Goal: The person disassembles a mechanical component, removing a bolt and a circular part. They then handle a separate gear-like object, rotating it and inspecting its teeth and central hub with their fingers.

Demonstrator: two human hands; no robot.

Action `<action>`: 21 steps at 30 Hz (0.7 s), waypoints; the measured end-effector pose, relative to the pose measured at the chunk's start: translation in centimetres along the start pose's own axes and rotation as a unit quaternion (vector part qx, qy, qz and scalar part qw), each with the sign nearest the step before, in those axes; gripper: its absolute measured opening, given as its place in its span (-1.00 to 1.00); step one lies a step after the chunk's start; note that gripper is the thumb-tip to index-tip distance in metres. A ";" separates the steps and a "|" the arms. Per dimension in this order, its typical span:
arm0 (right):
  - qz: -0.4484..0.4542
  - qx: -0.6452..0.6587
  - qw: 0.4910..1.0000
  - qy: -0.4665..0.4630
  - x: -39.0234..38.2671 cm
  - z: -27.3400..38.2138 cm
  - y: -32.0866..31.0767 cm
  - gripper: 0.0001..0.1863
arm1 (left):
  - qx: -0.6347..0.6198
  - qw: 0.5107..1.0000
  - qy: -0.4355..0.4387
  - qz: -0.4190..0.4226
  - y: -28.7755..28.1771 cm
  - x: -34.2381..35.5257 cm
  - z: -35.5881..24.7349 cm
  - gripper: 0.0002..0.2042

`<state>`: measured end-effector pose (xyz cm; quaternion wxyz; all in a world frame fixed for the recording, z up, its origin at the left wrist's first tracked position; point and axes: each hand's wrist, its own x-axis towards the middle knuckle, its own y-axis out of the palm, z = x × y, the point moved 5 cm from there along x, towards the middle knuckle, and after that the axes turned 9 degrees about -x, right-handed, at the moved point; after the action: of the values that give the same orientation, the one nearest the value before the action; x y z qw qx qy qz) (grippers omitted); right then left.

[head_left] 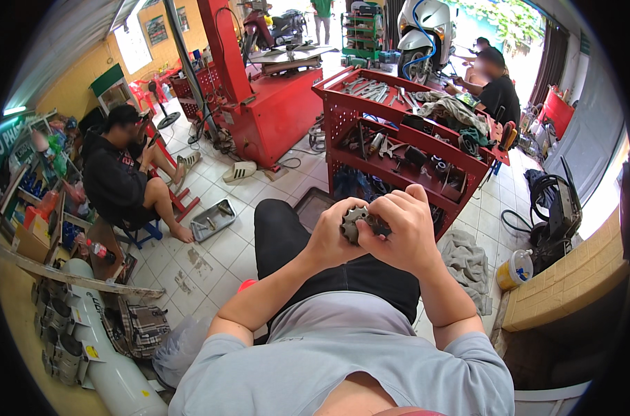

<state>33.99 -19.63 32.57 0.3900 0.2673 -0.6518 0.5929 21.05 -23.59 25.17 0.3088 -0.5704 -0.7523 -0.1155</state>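
Up in front of my lap, both hands are closed around a grey metal gear [350, 223] with a notched rim and small holes in its face. My left hand [326, 238] grips its outer side, the fingers curled behind it. From the other side my right hand [405, 227] reaches over, its thumb and bent fingers pressed to the gear's face. Much of the gear is hidden by my fingers. Beneath it are my legs in black trousers.
Just ahead stands a red tool cart [406, 142] with wrenches and rags on it. A grey tray [213, 220] with metal parts lies on the tiles to the left, near a seated person [124, 166]. A grey cloth [465, 260] and a bucket [514, 269] are at right.
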 end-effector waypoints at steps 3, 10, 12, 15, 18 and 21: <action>0.004 0.015 1.000 -0.003 0.0 0.0 -0.1 -0.79 | -0.005 1.000 0.003 0.000 0.0 0.0 0.0 -0.52; 0.010 0.044 0.999 -0.015 0.1 0.1 -0.3 -0.78 | -0.001 1.000 0.005 0.000 0.0 0.0 -0.2 -0.51; 0.015 0.044 0.999 -0.019 0.1 0.2 -0.3 -0.78 | -0.001 1.000 0.009 0.000 0.0 0.0 -0.1 -0.51; -0.001 0.049 0.999 0.007 0.1 0.1 -0.4 -0.78 | -0.010 1.000 0.010 -0.007 0.0 0.0 -0.2 -0.52; 0.010 0.024 0.999 0.027 0.0 -0.2 -0.5 -0.80 | -0.012 1.000 0.003 -0.010 0.0 0.0 0.0 -0.52; 0.006 0.031 0.999 0.021 0.0 -0.2 -0.4 -0.80 | -0.006 1.000 0.003 -0.008 -0.1 0.0 0.0 -0.52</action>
<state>34.36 -19.46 32.74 0.3919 0.2628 -0.6260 0.6208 20.97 -23.60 25.17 0.3068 -0.5663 -0.7548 -0.1244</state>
